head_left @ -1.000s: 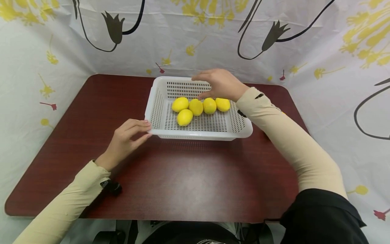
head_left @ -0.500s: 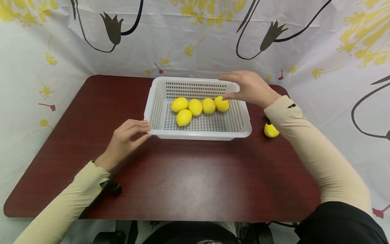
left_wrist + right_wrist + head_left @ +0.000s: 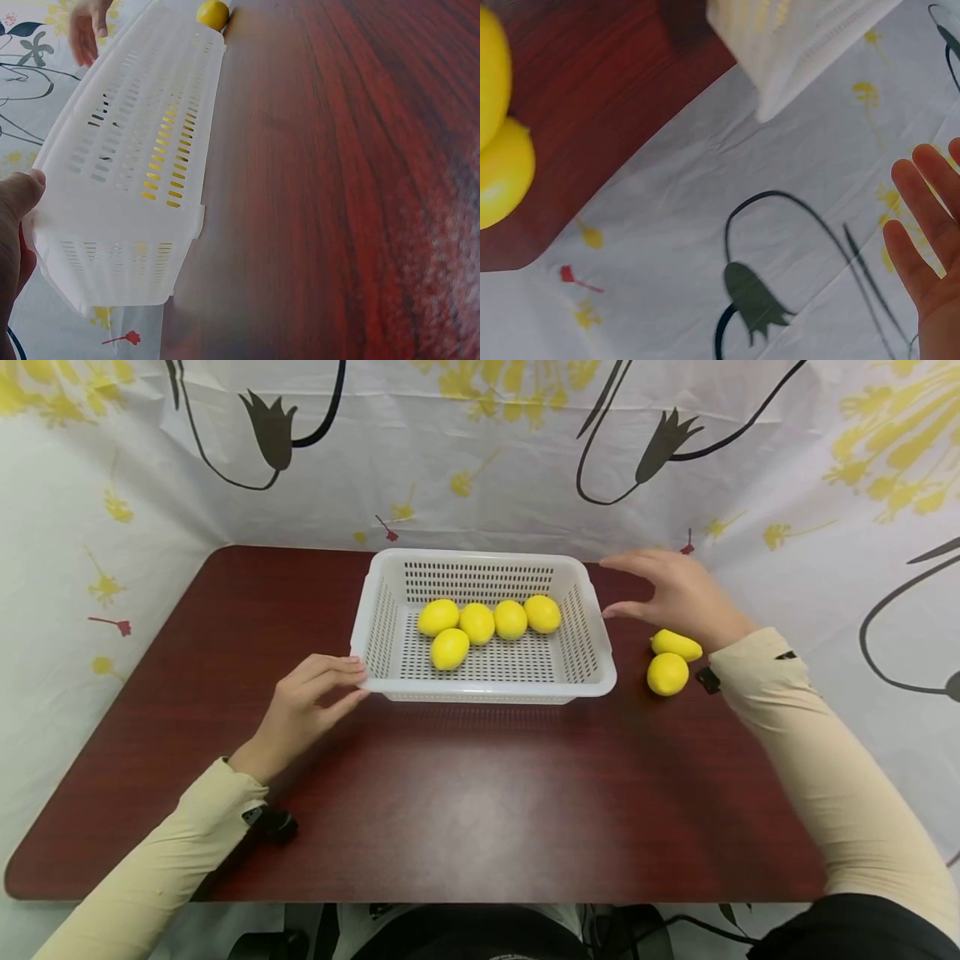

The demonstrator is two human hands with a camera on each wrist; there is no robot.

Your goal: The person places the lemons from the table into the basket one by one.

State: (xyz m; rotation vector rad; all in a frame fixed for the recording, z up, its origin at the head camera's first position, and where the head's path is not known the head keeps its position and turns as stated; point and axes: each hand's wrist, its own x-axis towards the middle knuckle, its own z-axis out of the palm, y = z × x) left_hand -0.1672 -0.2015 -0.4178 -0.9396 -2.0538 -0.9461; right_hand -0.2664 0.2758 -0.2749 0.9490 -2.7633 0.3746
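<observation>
A white slotted plastic basket (image 3: pixel 491 687) stands on the table with several yellow lemons (image 3: pixel 450 649) in it. My left hand (image 3: pixel 311 702) grips the basket's near left corner. In the left wrist view its thumb (image 3: pixel 22 191) presses on the outside of the wall. My right hand (image 3: pixel 678 593) is off the basket's right end, fingers spread and holding nothing. Below that hand, a round lemon (image 3: pixel 667 674) and a longer yellow fruit with a tapered end (image 3: pixel 677 645) lie together on the table. Both are partly visible as blurred yellow shapes at the left edge of the right wrist view.
The dark red-brown table (image 3: pixel 480 802) has rounded corners. A white cloth (image 3: pixel 480 460) with printed flowers hangs behind it and at both sides. A black cable (image 3: pixel 705 927) runs below the near edge at the right.
My right hand has moved right, from above the lemons in the basket to beyond its right end. The two fruits on the table have come into view. My left hand stays at the corner.
</observation>
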